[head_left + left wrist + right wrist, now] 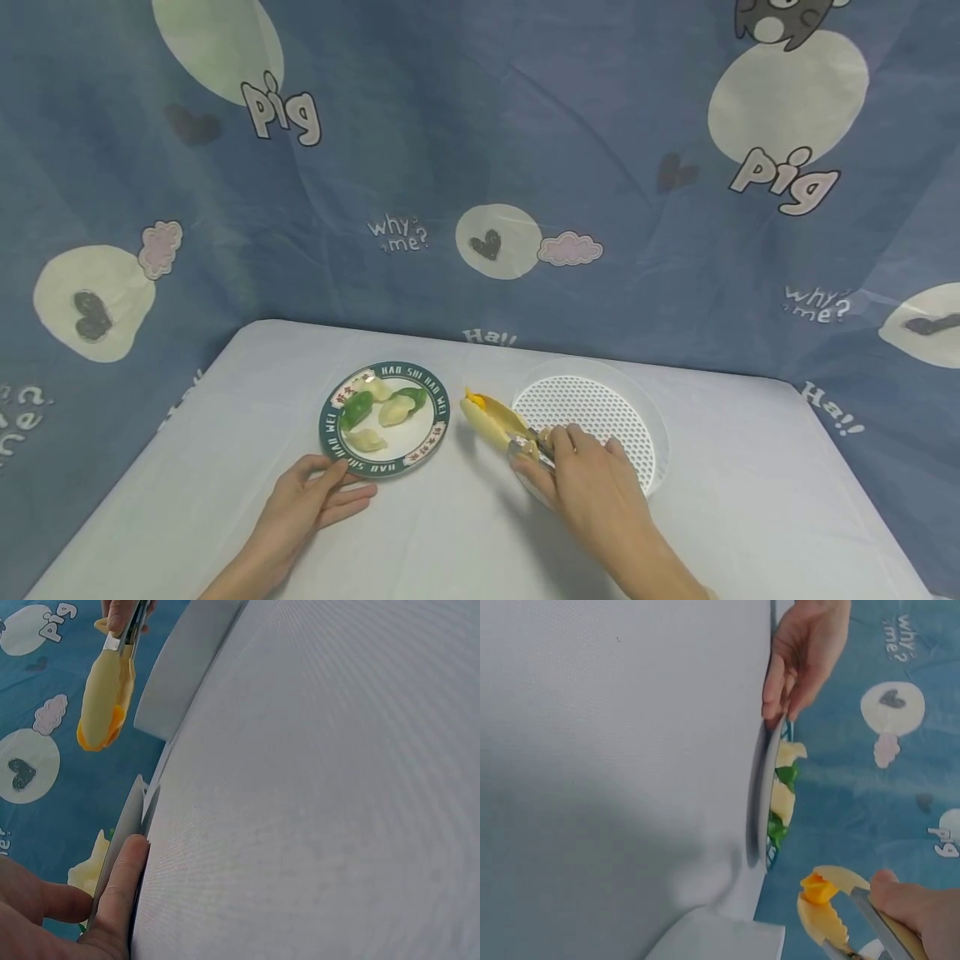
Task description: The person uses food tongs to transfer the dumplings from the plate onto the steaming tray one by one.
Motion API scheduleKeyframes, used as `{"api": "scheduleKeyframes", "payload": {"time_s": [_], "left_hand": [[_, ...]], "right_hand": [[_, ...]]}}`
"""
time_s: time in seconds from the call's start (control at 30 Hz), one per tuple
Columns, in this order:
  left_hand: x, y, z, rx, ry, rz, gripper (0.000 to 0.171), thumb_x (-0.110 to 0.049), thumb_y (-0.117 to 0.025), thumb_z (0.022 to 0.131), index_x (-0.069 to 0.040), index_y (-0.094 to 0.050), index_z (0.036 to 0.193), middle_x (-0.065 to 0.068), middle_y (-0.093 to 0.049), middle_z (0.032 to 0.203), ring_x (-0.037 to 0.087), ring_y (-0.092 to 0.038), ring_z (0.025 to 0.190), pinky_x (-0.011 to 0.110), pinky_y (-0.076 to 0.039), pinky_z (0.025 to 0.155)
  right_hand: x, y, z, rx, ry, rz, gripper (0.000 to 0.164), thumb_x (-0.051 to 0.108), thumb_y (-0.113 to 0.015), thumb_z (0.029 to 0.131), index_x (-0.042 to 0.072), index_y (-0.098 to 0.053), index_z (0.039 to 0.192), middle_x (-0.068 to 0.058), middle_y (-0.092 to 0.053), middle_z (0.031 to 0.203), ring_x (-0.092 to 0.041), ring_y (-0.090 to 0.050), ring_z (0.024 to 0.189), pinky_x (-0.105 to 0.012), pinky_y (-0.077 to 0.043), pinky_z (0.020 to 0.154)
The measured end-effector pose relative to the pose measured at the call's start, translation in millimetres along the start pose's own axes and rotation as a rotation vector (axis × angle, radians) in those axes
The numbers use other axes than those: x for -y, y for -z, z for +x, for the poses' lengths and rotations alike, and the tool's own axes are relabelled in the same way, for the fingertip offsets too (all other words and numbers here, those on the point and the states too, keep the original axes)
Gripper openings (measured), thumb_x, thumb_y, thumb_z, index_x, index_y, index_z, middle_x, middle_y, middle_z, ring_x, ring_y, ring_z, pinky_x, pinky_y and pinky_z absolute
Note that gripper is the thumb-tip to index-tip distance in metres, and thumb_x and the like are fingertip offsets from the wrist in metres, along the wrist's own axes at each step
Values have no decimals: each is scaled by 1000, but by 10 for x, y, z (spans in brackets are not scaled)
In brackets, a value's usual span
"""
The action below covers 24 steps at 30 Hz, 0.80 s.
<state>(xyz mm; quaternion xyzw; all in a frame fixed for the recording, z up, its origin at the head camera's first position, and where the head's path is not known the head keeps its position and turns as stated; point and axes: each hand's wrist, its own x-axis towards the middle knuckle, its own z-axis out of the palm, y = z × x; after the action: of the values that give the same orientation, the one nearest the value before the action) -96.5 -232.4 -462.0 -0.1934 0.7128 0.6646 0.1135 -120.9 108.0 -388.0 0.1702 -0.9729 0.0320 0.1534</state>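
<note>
My left hand (307, 502) pinches the near-left rim of a round plate (443, 408) with a green lettered border, thumb on top and fingers underneath. On the plate lie several toy-like dumplings, some cream (365, 440) and some green (357, 410). My right hand (596, 483) grips a pair of tongs (491, 425) with metal arms and broad cream tips. Between the tips sits a bright orange-yellow piece (820, 889), mostly covered by them, its kind unclear. The tongs are held above the table, between plate and basket, tips pointing toward the plate.
A round white basket (657, 408) with a perforated bottom stands on the right, partly hidden behind my right hand. White cloth covers the table (420, 542). A blue printed curtain (630, 275) hangs behind and around its far edge.
</note>
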Motion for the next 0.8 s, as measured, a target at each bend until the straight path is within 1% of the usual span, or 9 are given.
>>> {"api": "scheduleKeyframes", "payload": {"time_s": [0.03, 0.17, 0.23, 0.53, 0.57, 0.67, 0.77, 0.8], "left_hand": [[5, 3, 1, 0, 2, 2, 52, -28, -44, 109, 10, -31, 142, 23, -69, 120, 25, -77, 101, 33, -68, 88], [19, 9, 10, 1, 6, 5, 54, -29, -44, 109, 10, -29, 143, 23, -69, 120, 25, -77, 101, 33, -68, 88], [20, 10, 13, 2, 7, 6, 54, -29, -44, 109, 11, -29, 143, 23, -69, 120, 25, -77, 101, 33, -68, 88], [4, 6, -6, 4, 3, 4, 52, -28, -44, 109, 11, -30, 142, 24, -69, 120, 25, -77, 101, 33, -68, 88], [3, 6, -7, 4, 0, 4, 52, -28, -44, 109, 11, -30, 142, 24, -69, 120, 25, -77, 101, 33, -68, 88], [3, 6, -10, 4, -2, 0, 52, -28, -44, 109, 10, -31, 142, 24, -69, 121, 25, -77, 101, 32, -68, 89], [5, 9, -5, 6, -3, 3, 53, -29, -44, 109, 10, -30, 142, 24, -69, 121, 25, -77, 101, 32, -68, 89], [5, 11, -5, 6, -1, 4, 53, -29, -44, 109, 10, -30, 142, 24, -69, 121, 25, -77, 101, 33, -68, 89]], "right_hand": [[-9, 3, -6, -8, 2, -5, 60, 69, -53, 94, 13, -70, 105, 3, -67, 87, -14, -59, 74, -30, -45, 61], [-48, 11, -27, -36, 17, -32, 59, 68, -56, 93, 11, -70, 104, 2, -67, 85, -15, -58, 72, -25, -35, 57], [-69, 13, -37, -34, 15, -39, 60, 67, -56, 93, 11, -71, 106, 2, -67, 85, -15, -58, 72, -24, -34, 57], [-173, 27, -82, 6, -31, -2, 58, 66, -58, 93, 10, -71, 105, 1, -68, 85, -18, -62, 76, -31, -45, 57], [-184, 34, -84, 13, -38, 6, 58, 65, -58, 94, 10, -70, 105, 0, -69, 88, -19, -64, 79, -35, -50, 60], [-223, 62, -95, 35, -64, 21, 58, 65, -57, 94, 11, -70, 108, 0, -71, 92, -20, -67, 83, -41, -55, 65], [-271, 83, -107, 32, -77, 21, 56, 64, -58, 94, 12, -70, 108, 1, -69, 89, -18, -64, 79, -39, -54, 62], [-288, 86, -113, 27, -77, 16, 55, 64, -59, 94, 12, -70, 108, 1, -68, 88, -17, -62, 76, -36, -51, 60]]}}
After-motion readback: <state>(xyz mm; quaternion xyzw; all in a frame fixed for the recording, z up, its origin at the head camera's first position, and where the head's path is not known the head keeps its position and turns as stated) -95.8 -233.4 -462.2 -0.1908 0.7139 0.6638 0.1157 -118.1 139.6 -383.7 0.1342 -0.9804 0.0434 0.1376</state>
